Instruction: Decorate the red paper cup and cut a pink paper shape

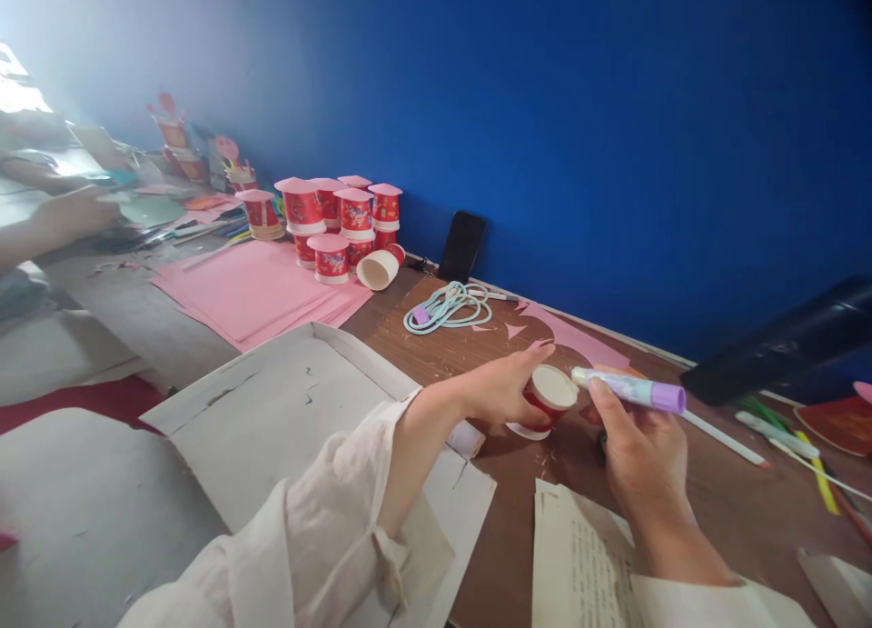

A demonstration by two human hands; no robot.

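Note:
My left hand is wrapped round a small red paper cup, tipped on its side with its white bottom facing right. My right hand grips a purple-and-white glue stick, held level with its tip against the cup's white bottom. Both hands hover just above the brown table. Pale long sleeves cover both my forearms.
Red cups with pink paper lids cluster beyond pink paper sheets. A coiled cable and a black phone lie by the blue wall. An open cardboard tray, printed paper and pens surround my hands. Another person's arm works far left.

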